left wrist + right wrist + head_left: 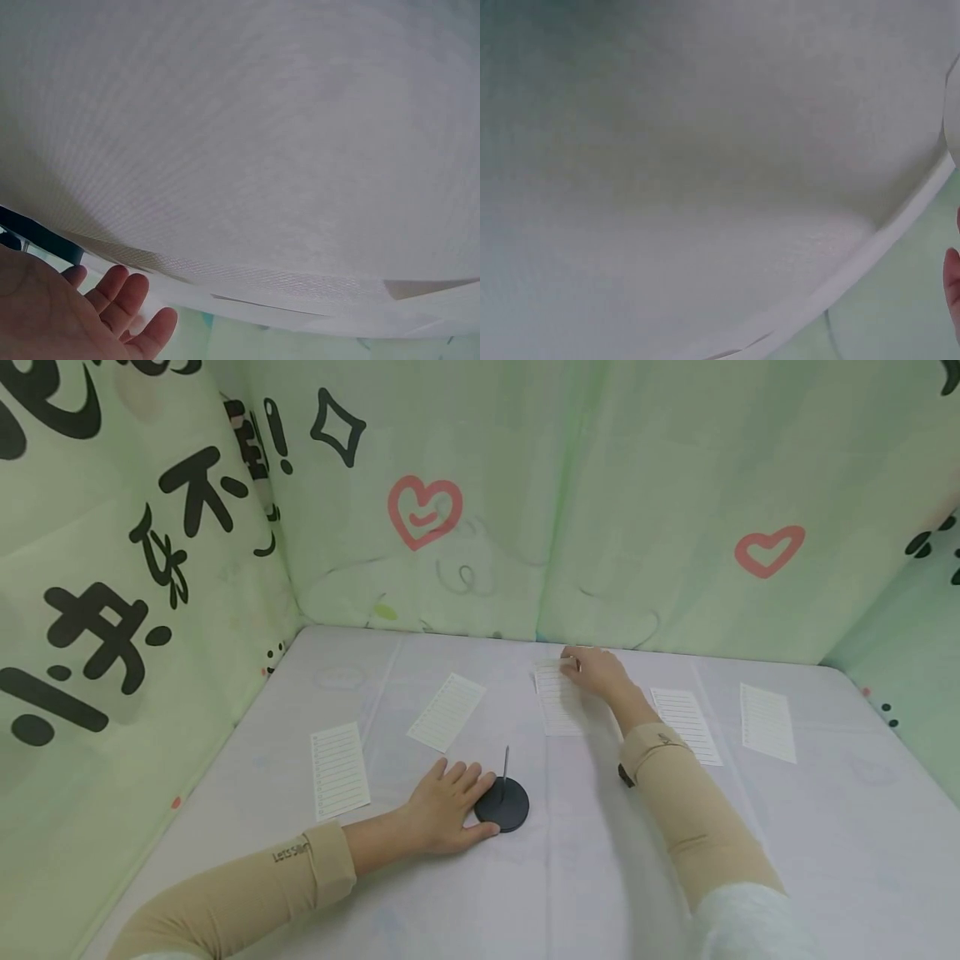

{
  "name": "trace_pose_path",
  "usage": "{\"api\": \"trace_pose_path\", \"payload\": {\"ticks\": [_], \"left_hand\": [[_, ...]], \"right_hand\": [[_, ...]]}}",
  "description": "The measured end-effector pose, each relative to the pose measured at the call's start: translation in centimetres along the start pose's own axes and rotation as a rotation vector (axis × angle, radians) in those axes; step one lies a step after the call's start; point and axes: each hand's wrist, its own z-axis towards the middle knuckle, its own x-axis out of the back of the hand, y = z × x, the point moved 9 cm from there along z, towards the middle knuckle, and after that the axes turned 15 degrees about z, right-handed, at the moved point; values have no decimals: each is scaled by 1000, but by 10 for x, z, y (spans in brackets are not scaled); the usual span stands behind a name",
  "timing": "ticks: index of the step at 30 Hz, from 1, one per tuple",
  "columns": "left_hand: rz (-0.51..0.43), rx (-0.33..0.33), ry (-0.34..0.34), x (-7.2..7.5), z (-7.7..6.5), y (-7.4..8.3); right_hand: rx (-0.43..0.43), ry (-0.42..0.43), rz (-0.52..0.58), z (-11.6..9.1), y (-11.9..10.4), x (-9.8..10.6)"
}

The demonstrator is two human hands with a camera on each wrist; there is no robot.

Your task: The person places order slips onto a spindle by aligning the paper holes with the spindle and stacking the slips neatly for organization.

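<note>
Most of the view is the tabletop's off-white cloth, finely ribbed and shaded at the left. The left hand sits at the lower left, palm showing, fingers loosely extended and apart. Beside it, cut off by the left edge, is a dark flat base with a thin rod. A brownish wedge lies at right, its nature unclear; a pale green backdrop runs along the bottom.

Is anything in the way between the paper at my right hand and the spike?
Nothing visible: only bare tablecloth lies between that paper and the black base under the spike. Your left hand is at the base's left, off that line.
</note>
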Motion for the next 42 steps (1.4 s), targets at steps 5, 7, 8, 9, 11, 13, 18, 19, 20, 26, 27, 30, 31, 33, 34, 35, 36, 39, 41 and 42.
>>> {"api": "trace_pose_path", "payload": {"ticks": [5,7,8,9,11,13,18,19,20,26,27,30,31,33,34,35,36,39,41,42], "left_hand": [[-2,-1,1,1,0,0],[-3,-2,2,2,0,-1],[-4,-2,4,2,0,-1],[-6,-3,7,2,0,-1],[-7,-4,8,3,0,-1],[-10,-3,8,3,0,-2],[-20,-1,10,3,0,-2],[-21,-1,10,2,0,-2],[-23,-1,8,2,0,-2],[-15,2,-12,-1,2,-1],[-16,3,-12,-1,2,-1],[-18,4,-8,-1,2,-2],[-25,5,-5,-1,2,-2],[-42,8,-1,0,2,-3],[-54,10,-1,0,2,-3],[-71,12,-2,0,2,-4],[-92,14,-5,0,2,-5],[-164,17,1,3,2,-10],[-214,16,19,7,2,-15],[-242,16,32,10,3,-17]], "right_hand": [[-51,9,268,-10,6,14],[-78,-5,362,-15,10,18],[-93,-19,405,-17,11,19],[-108,-31,439,-20,13,21],[-131,-51,482,-25,17,23],[-141,-69,535,-30,20,24],[-176,-93,662,-41,27,24],[-181,-95,673,-44,27,24],[-188,-97,689,-46,28,24],[-180,-96,763,-60,26,30],[-176,-96,774,-62,24,32],[-168,-100,794,-69,18,38],[-166,-104,796,-71,15,40],[-156,-116,812,-75,9,43],[-151,-124,819,-77,5,45],[-142,-132,830,-79,1,46],[-133,-142,839,-81,-3,48],[-117,-171,854,-86,-14,51],[-102,-191,865,-89,-21,53],[-94,-200,868,-90,-24,54]]}}
